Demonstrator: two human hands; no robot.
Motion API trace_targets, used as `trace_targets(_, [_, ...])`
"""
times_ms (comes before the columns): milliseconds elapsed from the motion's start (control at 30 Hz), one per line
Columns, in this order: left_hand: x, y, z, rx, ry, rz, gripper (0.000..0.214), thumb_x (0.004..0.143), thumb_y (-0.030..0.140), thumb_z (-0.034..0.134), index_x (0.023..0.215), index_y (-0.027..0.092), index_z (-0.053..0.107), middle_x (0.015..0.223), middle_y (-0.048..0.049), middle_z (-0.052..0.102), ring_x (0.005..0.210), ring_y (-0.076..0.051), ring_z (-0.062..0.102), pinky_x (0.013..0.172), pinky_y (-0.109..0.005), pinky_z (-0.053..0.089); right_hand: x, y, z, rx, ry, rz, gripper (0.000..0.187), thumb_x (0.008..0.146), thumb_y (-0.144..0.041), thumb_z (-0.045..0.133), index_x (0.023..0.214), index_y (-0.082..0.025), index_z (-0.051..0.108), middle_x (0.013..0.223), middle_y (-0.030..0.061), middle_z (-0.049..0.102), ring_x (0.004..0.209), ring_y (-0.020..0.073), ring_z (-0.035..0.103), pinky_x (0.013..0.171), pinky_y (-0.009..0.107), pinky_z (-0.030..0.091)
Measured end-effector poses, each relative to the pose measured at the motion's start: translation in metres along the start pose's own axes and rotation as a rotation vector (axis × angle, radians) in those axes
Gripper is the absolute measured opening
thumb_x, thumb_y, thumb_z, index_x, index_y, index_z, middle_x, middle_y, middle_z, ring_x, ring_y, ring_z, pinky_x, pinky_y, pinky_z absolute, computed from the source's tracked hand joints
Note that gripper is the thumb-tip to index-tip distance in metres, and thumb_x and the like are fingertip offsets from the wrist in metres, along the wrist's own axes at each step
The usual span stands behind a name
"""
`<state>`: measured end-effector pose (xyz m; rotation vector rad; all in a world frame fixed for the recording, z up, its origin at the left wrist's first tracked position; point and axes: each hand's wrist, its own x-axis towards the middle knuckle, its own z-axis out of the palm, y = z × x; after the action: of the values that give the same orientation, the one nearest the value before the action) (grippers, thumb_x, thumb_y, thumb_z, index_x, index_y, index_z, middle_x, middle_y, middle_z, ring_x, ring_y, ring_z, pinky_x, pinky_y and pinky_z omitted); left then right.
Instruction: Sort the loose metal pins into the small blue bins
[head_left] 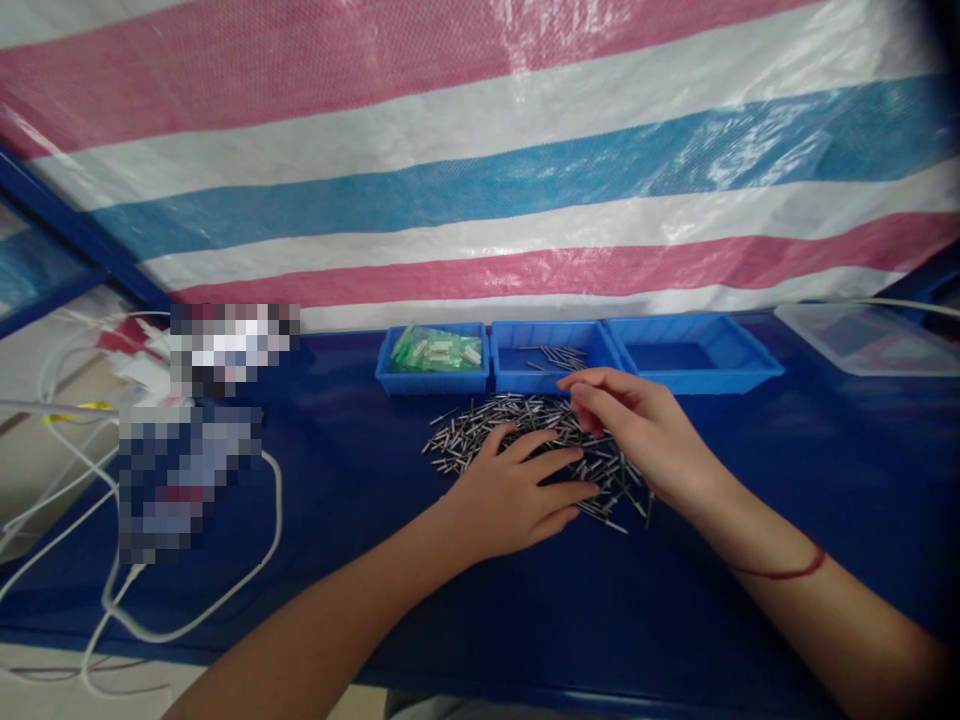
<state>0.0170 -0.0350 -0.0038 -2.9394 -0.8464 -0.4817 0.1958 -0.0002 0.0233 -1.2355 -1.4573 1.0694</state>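
Observation:
A loose pile of small metal pins (465,436), thin and silver-grey like blind rivets, lies on the dark blue table. My left hand (510,495) rests palm down on the near side of this pile, its fingers spread. Above the pile's right side, my right hand (637,425) is closed in a pinch, thumb against fingertips. Whatever the pinch holds, if anything, is too small to make out. Just beyond its fingertips stands the middle blue bin (517,380), with several similar pins (559,357) lying in it.
The left blue bin (435,382) contains green plastic packets (439,348). Another blue bin (701,380) stands to the right, beside a clear plastic lid (862,340). White cables (277,500) loop over the table's left side. A striped sheet (480,190) hangs behind.

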Motion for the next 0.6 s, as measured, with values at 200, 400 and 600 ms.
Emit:
trace_targets(200, [-0.0010,-0.0006,-0.0012,0.002,0.047,-0.035,0.021,0.093,0.031,0.050,0.107,0.029,0.065,0.119,0.0003,0.063,0.119,-0.022,0.048,0.102,-0.046,0.030,-0.0018,-0.0011,0.0007,-0.072,-0.020,-0.033,0.023,0.083,-0.039,0.057,0.083,-0.019,0.068,0.066,-0.0001,0.058,0.060,0.0130,0.051,0.057,0.026,0.043])
trace_targets(400, [0.0002,0.0030,-0.0020,-0.027,0.058,-0.080,0.018,0.092,0.030,0.050,0.097,0.026,0.067,0.113,-0.0021,0.065,0.118,-0.024,0.049,0.102,-0.047,0.029,-0.0021,-0.0019,0.0028,-0.098,-0.023,-0.088,0.025,0.082,-0.042,0.058,0.079,-0.019,0.068,0.068,0.0018,0.062,0.061,0.0146,0.054,0.057,0.028,0.045])
trace_targets(600, [0.0008,0.0065,0.0011,-0.099,0.040,-0.168,0.019,0.093,0.036,0.051,0.094,0.026,0.067,0.113,-0.0011,0.064,0.120,-0.024,0.047,0.100,-0.045,0.031,-0.0028,0.0006,0.0042,-0.106,-0.042,-0.100,0.020,0.081,-0.039,0.061,0.077,-0.021,0.068,0.074,0.0023,0.067,0.068,0.0172,0.060,0.064,0.030,0.049])
